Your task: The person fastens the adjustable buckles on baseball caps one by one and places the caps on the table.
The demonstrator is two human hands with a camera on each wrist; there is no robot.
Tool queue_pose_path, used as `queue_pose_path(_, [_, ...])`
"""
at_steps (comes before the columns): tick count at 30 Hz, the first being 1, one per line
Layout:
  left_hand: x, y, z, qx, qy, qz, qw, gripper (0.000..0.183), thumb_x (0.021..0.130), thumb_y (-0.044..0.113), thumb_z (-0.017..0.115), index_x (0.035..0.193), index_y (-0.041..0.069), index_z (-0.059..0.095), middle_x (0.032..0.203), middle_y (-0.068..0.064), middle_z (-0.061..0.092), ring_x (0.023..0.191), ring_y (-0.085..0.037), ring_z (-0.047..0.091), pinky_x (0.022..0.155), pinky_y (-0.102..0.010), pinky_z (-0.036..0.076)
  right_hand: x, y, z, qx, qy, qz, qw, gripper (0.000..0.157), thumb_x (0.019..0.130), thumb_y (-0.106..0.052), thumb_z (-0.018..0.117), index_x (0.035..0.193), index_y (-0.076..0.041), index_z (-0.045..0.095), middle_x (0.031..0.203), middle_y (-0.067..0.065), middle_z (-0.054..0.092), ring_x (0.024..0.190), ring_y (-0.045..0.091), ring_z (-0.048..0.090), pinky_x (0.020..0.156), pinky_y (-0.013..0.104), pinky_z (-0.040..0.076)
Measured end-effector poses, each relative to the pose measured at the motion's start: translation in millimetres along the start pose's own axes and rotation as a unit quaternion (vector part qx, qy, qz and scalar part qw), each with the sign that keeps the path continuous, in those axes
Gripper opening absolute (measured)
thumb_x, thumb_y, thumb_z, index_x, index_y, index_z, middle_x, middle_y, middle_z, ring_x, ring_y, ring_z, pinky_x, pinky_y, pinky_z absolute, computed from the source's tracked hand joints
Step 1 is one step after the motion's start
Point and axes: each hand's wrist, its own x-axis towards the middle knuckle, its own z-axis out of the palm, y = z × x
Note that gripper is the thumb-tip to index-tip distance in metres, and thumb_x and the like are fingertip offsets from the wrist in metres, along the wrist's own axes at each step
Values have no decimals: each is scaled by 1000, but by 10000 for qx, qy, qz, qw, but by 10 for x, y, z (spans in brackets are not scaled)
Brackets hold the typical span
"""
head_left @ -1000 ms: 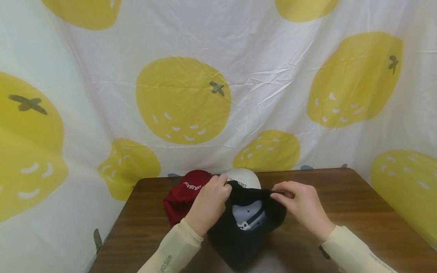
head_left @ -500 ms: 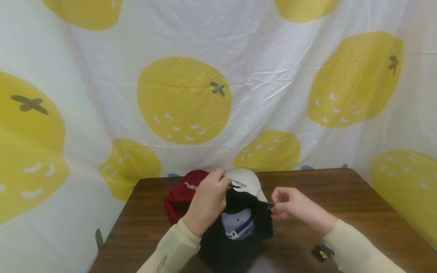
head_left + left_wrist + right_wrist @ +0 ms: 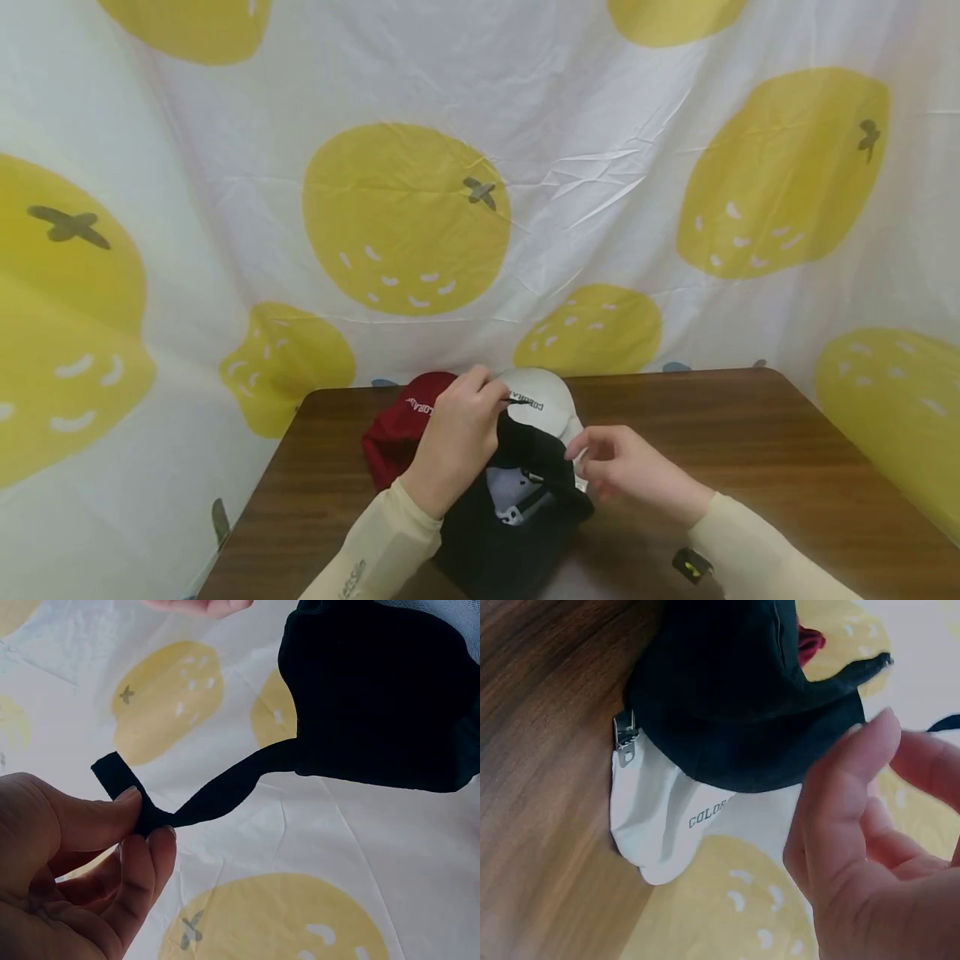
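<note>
- The black strap [image 3: 217,793] of the cap is pinched between the thumb and fingers of the left hand [image 3: 457,437], at the centre of the head view; its end is seen jutting past the thumb in the left wrist view.
- By the right hand [image 3: 637,467], right of centre in the head view, nothing is seen to be gripped: its fingers are loosely bent, just beside the cap's right edge.
- Half a second ago, the cap's right edge was held at the right fingertips; now it has been let go, and the hand has been shifted slightly left.
- The black baseball cap [image 3: 502,546] is placed at the bottom centre of the head view, between the hands, its opening facing the camera.
- The white baseball cap [image 3: 543,387] is partly covered by the black one; more of its right side has been exposed than a second ago. A metal buckle [image 3: 625,739] is shown beside it in the right wrist view.
- The red baseball cap [image 3: 393,437] is half hidden behind the left hand, its lettering cut short.
- At the right edge of the right wrist view, a dark strip [image 3: 946,723] is cut off; its owner cannot be told.
- Details inside the black cap are hard to make out.
</note>
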Motion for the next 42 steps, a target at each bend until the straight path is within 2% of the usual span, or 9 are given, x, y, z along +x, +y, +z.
queue_pose_path(4, [-1, 25, -5, -1, 15, -49, 10000, 9, 86, 0, 76, 85, 6, 70, 81, -4, 53, 71, -19, 56, 71, -29, 54, -29, -92, 145, -1196, 686, -347, 9898, 10, 93, -29, 73, 97, -20, 70, 75, 3, 64, 54, 19, 56, 50, 34, 49])
queue_pose_path(7, [6, 45, -13, -8, 57, -63, 10000, 10, 85, 0, 77, 86, 7, 70, 81, -4, 53, 71, -19, 57, 71, -29, 54, -21, -179, 312, -2200, 1359, -324, 9654, 29, 84, -60, 73, 83, -31, 68, 71, -7, 61, 58, 14, 55, 53, 33, 46])
queue_pose_path(9, [14, 56, -13, -7, 92, -69, 9999, 10, 85, 0, 77, 86, 7, 70, 81, -4, 53, 71, -19, 57, 71, -30, 54, -4, -224, 420, -2683, 1667, -142, 9487, 42, 77, -73, 70, 74, -32, 64, 67, -10, 58, 58, 11, 54, 53, 33, 44])
queue_pose_path(12, [29, 74, -4, -32, 123, -44, 9999, 10, 85, 0, 77, 87, 7, 70, 81, -4, 52, 71, -19, 56, 71, -30, 54, 33, -242, 539, -3163, 1947, 149, 9283, 55, 70, -82, 68, 66, -28, 58, 63, -9, 54, 55, 11, 51, 49, 34, 40])
queue_pose_path(15, [36, 78, -15, -43, 125, -18, 9999, 10, 85, -1, 77, 86, 6, 70, 82, -5, 52, 72, -20, 57, 71, -31, 54, 80, -243, 610, -3388, 2021, 285, 9185, 56, 69, -79, 72, 63, -26, 56, 63, -7, 51, 52, 12, 49, 47, 35, 38])
queue_pose_path(25, [8, 73, -57, -53, 143, -65, 9999, 11, 84, -2, 77, 84, 6, 69, 81, -4, 52, 72, -19, 57, 71, -30, 54, 143, -188, 686, -3708, 1673, 111, 9135, 39, 75, -45, 81, 58, -22, 54, 57, -8, 50, 47, 12, 47, 43, 34, 38])
queue_pose_path(32, [14, 67, -67, -18, 227, -65, 9997, 11, 84, -2, 76, 84, 7, 69, 81, -4, 52, 71, -20, 56, 69, -31, 54, 111, -148, 674, -4100, 1205, -197, 9039, 34, 68, -25, 80, 54, -19, 50, 48, -9, 45, 45, 14, 45, 41, 35, 37])
queue_pose_path(39, [15, 68, -71, 5, 274, -50, 9996, 12, 84, -3, 76, 83, 7, 69, 80, -4, 52, 71, -20, 56, 69, -32, 53, 87, -73, 633, -3970, 822, -402, 9132, 29, 58, -10, 83, 59, -15, 54, 54, -6, 48, 49, 15, 46, 45, 34, 40])
queue_pose_path(42, [9, 70, -76, -13, 273, -85, 9996, 13, 83, -4, 76, 83, 7, 69, 80, -4, 52, 71, -20, 56, 69, -32, 53, 88, -37, 603, -3753, 641, -389, 9239, 28, 57, -6, 82, 59, -15, 56, 54, -7, 50, 48, 13, 48, 46, 32, 42])
